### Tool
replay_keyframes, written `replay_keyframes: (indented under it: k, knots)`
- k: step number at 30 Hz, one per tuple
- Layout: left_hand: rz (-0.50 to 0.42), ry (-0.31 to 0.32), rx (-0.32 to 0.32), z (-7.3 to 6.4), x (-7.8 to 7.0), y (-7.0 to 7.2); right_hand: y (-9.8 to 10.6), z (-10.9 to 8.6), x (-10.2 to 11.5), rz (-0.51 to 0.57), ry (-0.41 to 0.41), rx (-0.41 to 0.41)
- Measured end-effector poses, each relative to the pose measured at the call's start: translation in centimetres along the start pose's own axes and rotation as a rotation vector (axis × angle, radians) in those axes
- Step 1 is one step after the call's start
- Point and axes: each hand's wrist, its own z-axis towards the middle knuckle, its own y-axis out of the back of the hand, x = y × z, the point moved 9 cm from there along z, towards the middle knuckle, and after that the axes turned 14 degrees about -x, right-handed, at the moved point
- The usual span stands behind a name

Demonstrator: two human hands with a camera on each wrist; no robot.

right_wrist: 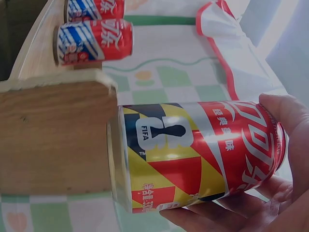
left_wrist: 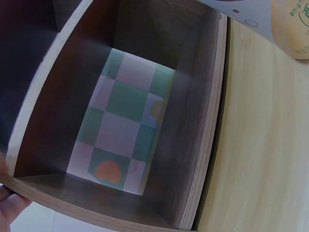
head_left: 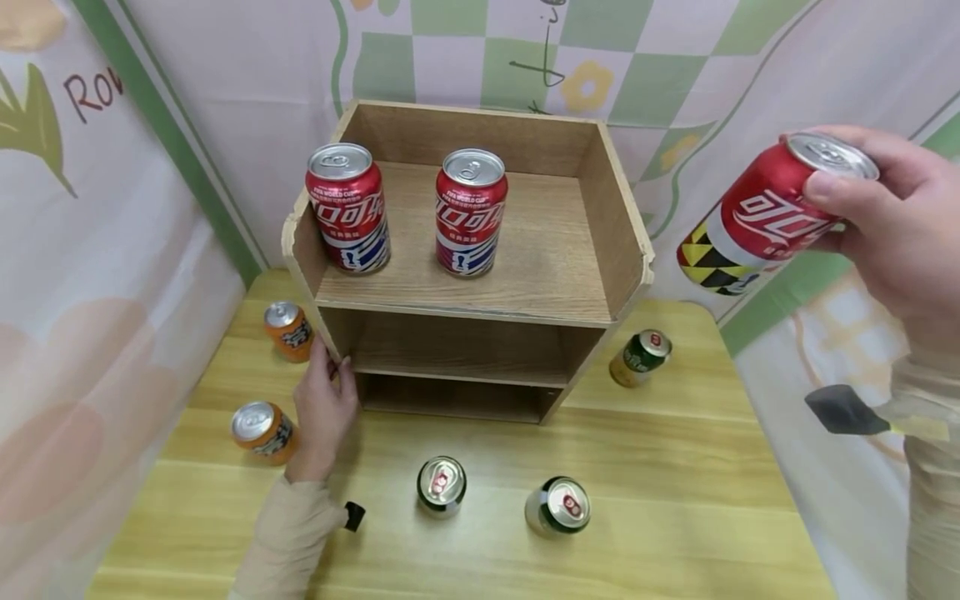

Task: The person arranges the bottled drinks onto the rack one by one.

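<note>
My right hand [head_left: 900, 208] grips a red cola can [head_left: 772, 217] near its top, tilted, in the air to the right of a wooden shelf [head_left: 480, 312]. In the right wrist view, this can [right_wrist: 193, 154] shows a yellow, black and red pattern at its base. My left hand [head_left: 326, 408] holds the shelf's left side panel low down, its thumb at the front edge. On the shelf's top board two more red cola cans stand upright, one at the left [head_left: 348, 208] and one near the middle [head_left: 471, 212].
Two orange cans [head_left: 288, 332] [head_left: 264, 432] stand left of the shelf. A green and gold can [head_left: 640, 358] is at its right; two similar cans [head_left: 441, 486] [head_left: 557, 506] stand in front on the wooden table [head_left: 675, 517]. Patterned cloth [head_left: 480, 58] hangs behind.
</note>
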Motion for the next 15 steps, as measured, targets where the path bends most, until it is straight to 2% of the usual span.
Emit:
replay_keyframes:
  k: [8, 15]
  knots:
    - [0.005, -0.017, -0.008, 0.0, -0.1, 0.0, -2.1, 0.6, 0.8, 0.005, -0.028, -0.005]
    - [0.003, -0.010, -0.011, 0.1, 0.0, 0.0, -5.2, 1.1, 1.7, -0.060, -0.037, 0.070]
